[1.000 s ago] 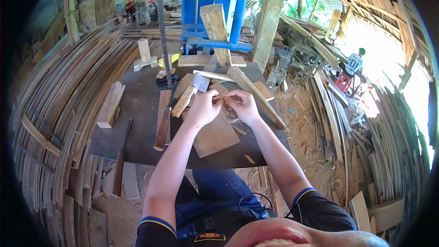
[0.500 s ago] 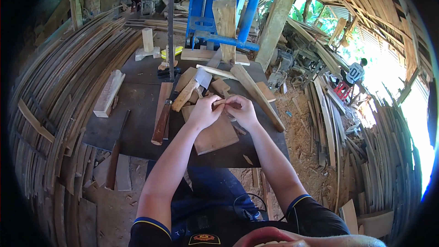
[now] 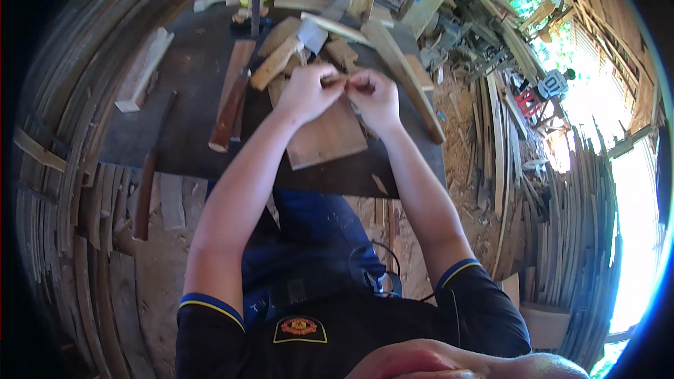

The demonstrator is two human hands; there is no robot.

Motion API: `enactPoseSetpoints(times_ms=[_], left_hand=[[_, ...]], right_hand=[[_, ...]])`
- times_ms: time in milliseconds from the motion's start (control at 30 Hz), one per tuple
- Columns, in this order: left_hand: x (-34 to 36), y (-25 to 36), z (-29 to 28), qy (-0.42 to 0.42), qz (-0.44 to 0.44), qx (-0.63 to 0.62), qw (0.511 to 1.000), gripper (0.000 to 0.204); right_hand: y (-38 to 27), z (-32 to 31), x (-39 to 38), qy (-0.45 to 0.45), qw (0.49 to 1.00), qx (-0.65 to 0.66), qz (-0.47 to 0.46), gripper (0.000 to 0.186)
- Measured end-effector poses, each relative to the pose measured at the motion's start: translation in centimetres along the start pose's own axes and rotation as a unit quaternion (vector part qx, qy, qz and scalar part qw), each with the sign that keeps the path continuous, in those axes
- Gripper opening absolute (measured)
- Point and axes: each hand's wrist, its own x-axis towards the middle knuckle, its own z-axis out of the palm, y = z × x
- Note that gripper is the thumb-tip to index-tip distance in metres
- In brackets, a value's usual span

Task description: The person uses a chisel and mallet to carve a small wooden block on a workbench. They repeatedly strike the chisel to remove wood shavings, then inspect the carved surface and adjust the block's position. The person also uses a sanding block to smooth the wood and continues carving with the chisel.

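Small wood-coloured pc (image 3: 338, 81) is being pinched betw. nearly closed fingertips of L hand (image 3: 312, 93) & R hand (image 3: 374, 100), over flat wooden board (image 3: 326, 140) on bench (image 3: 193, 52); not yet being set down, remainder unclear.

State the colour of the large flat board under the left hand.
The board is light brown, clearest in the head view.

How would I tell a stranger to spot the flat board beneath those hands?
Find the dark tabletop. Beneath the left hand and right hand lies the flat board, pale brown. It is much broader than the slanting beam to its right.
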Motion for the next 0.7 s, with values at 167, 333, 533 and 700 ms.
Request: enactPoseSetpoints(times_ms=[167,333,533,700], left_hand=[[0.2,0.3,0.0,0.010,-0.034,-0.036,0.999,0.020],[0.4,0.6,0.1,-0.017,-0.079,-0.077,0.994,0.022],[0.8,-0.3,0.4,-0.011,-0.096,-0.135,0.986,0.025],[1.1,0.0,-0.4,0.023,-0.140,-0.175,0.974,0.029]], right_hand=[[-2.1,0.9,-0.3,0.064,0.997,-0.034,-0.014,0.014],[-2.9,1.2,-0.5,0.095,0.988,-0.101,-0.065,0.012],[-1.9,0.5,0.3,0.067,0.996,0.053,0.019,0.009],[-1.6,-0.2,0.6,0.084,0.960,0.233,0.130,0.009]])
